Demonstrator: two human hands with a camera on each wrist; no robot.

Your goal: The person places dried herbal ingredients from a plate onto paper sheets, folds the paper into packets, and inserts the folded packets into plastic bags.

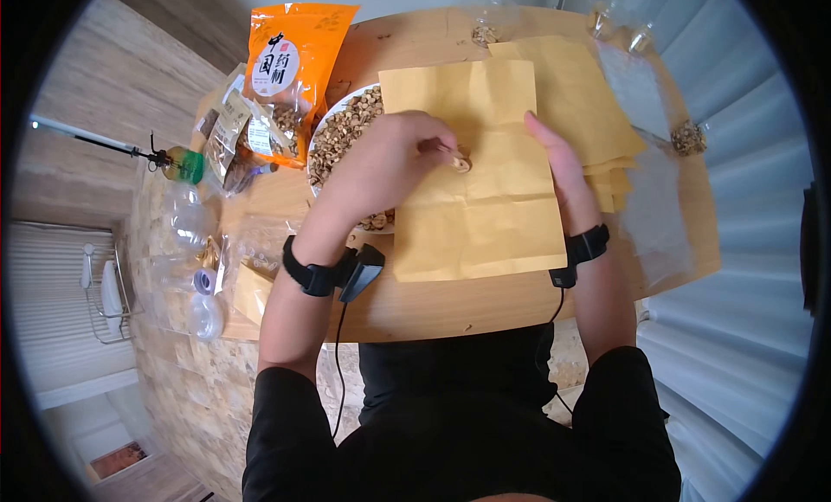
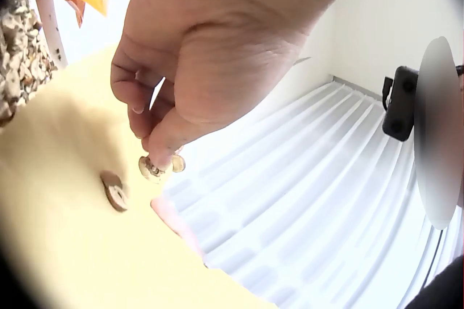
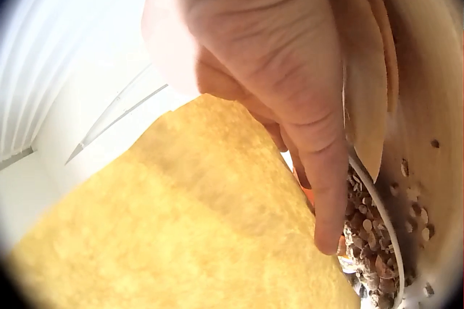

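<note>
My left hand reaches over a creased sheet of tan paper and pinches small dried herb slices between thumb and fingertips. One round slice with a pale ring lies on the paper just below those fingertips. At the sheet's right edge, my right hand holds the paper, its thumb along the edge and its other fingers mostly hidden behind it. The sheet overlaps a white plate heaped with dried herb slices, left of centre.
Behind the plate stands an orange pouch, with clear packets beside it. More tan paper sheets are stacked at the right. A spray bottle and clear plastic containers line the left edge. Small jars stand toward the table's far and right edges.
</note>
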